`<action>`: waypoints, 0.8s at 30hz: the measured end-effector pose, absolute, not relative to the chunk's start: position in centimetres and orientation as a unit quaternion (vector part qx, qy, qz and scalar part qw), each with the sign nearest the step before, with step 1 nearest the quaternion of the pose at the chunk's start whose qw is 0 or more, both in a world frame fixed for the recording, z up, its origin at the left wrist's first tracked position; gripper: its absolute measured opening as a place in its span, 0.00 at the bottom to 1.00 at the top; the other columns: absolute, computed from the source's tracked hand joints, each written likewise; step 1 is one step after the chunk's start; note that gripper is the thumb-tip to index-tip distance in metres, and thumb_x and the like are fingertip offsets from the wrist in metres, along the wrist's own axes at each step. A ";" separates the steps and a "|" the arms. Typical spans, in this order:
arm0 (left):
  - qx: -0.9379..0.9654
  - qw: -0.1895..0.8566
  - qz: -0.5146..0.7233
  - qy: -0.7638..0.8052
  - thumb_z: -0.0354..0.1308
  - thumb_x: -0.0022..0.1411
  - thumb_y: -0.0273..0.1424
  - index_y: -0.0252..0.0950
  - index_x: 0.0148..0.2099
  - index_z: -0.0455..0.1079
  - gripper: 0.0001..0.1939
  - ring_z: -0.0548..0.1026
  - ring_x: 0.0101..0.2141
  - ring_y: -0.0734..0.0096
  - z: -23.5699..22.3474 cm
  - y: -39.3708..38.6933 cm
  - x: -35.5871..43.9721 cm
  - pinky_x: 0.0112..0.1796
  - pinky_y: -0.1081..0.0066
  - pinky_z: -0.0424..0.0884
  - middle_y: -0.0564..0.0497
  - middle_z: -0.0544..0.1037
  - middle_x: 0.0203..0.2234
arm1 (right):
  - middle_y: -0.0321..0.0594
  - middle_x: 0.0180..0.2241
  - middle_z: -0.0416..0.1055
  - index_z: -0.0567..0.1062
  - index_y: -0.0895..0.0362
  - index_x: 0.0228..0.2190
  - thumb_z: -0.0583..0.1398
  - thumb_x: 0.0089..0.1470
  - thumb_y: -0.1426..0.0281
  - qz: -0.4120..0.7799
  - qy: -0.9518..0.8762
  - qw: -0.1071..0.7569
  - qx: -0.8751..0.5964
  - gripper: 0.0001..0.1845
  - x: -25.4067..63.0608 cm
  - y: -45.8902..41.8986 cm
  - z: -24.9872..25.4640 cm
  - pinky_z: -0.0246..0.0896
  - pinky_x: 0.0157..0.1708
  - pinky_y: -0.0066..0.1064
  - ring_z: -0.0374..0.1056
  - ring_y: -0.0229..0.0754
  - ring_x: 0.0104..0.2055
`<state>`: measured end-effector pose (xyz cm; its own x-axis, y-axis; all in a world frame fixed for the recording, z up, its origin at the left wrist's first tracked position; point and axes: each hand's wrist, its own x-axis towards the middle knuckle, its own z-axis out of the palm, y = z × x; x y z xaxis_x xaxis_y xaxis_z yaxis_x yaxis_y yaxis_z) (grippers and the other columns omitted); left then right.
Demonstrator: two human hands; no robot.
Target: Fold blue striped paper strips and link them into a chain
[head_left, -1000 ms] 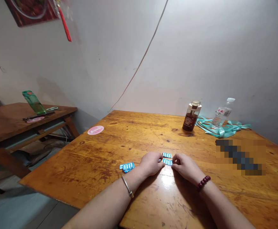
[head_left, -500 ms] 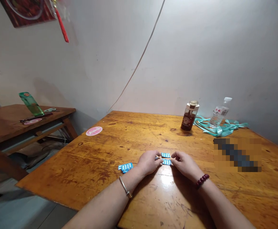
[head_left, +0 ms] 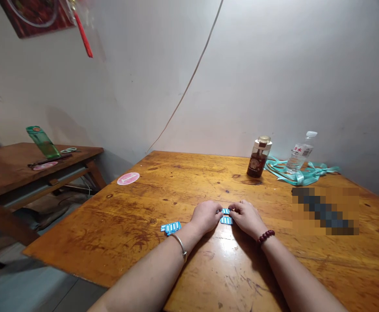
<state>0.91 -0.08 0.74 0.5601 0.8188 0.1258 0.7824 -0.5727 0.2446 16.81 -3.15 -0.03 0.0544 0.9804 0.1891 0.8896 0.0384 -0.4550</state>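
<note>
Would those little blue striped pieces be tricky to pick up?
Probably. The blue striped pieces look thin and flat, so likely light and easily nudged. On the glossy wooden table, they may give fingers little edge to catch.

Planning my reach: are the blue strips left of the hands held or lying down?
The blue strips lie on the table, apart from the left hand.
</note>
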 end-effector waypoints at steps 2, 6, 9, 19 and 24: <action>0.881 0.077 0.107 0.455 0.44 0.55 0.38 0.40 0.32 0.70 0.15 0.69 0.31 0.69 0.6 0.0 1.0 0.30 0.73 0.59 0.50 0.73 0.28 | 0.38 0.28 0.65 0.74 0.53 0.28 0.53 0.45 0.69 0.095 -0.677 0.235 -0.691 0.09 16.8 -3.1 -0.1 0.45 0.28 0.26 0.58 0.38 0.32; 0.872 0.093 0.103 0.469 0.44 0.55 0.38 0.39 0.33 0.70 0.15 0.69 0.32 0.69 0.9 0.0 1.2 0.31 0.73 0.60 0.49 0.74 0.29 | 0.38 0.27 0.64 0.74 0.53 0.27 0.54 0.45 0.69 0.096 -0.672 0.232 -0.697 0.08 16.7 -3.0 -0.1 0.45 0.29 0.26 0.58 0.38 0.32; 0.855 0.114 0.131 0.489 0.45 0.55 0.38 0.39 0.38 0.69 0.15 0.69 0.34 0.70 1.4 -0.2 0.8 0.34 0.74 0.60 0.50 0.73 0.33 | 0.38 0.27 0.65 0.73 0.54 0.29 0.54 0.44 0.69 0.095 -0.666 0.249 -0.697 0.10 16.9 -3.2 0.2 0.47 0.29 0.26 0.59 0.38 0.32; 0.847 0.173 0.115 0.490 0.46 0.55 0.36 0.41 0.38 0.70 0.14 0.69 0.35 0.69 1.8 -1.5 -0.2 0.34 0.74 0.61 0.51 0.74 0.33 | 0.36 0.25 0.64 0.70 0.56 0.26 0.57 0.40 0.70 0.141 -0.708 0.226 -0.654 0.06 16.5 -5.6 0.9 0.46 0.24 0.24 0.58 0.36 0.28; 0.847 0.169 0.103 0.494 0.45 0.55 0.35 0.41 0.37 0.70 0.13 0.69 0.34 0.69 1.9 -1.9 0.2 0.34 0.74 0.61 0.50 0.74 0.32 | 0.36 0.25 0.64 0.70 0.56 0.25 0.57 0.40 0.70 0.132 -0.707 0.216 -0.661 0.04 16.2 -5.4 0.7 0.44 0.24 0.25 0.58 0.36 0.28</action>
<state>0.22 -1.87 1.86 0.4910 0.8711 0.0068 0.8018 -0.4549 0.3876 16.20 -5.40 0.65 -0.0335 0.9908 0.1311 0.8773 0.0920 -0.4711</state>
